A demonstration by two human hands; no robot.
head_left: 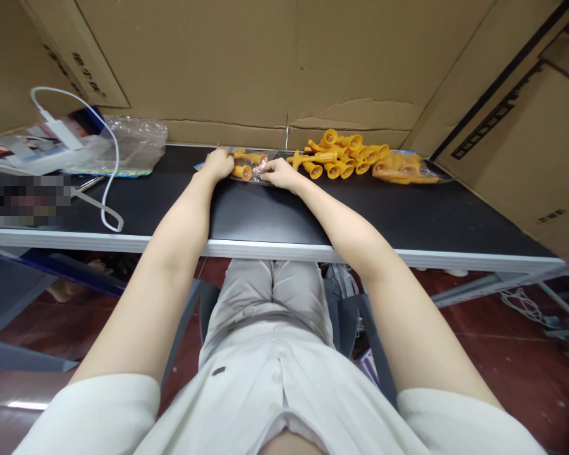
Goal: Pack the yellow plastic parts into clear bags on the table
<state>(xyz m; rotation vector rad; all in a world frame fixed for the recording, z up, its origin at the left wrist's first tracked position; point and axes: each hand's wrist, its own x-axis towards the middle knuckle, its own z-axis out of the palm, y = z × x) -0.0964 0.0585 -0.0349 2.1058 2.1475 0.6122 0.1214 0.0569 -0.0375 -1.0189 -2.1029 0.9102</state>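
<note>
white cable point(108, 165) | crumpled clear bag point(137, 142) | cardboard wall point(246, 63)

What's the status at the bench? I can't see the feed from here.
Both hands on a clear bag of yellow toy pieces: left hand, right hand. Loose yellow pile just beyond the right hand. White cable off left, clear of hands.
</note>
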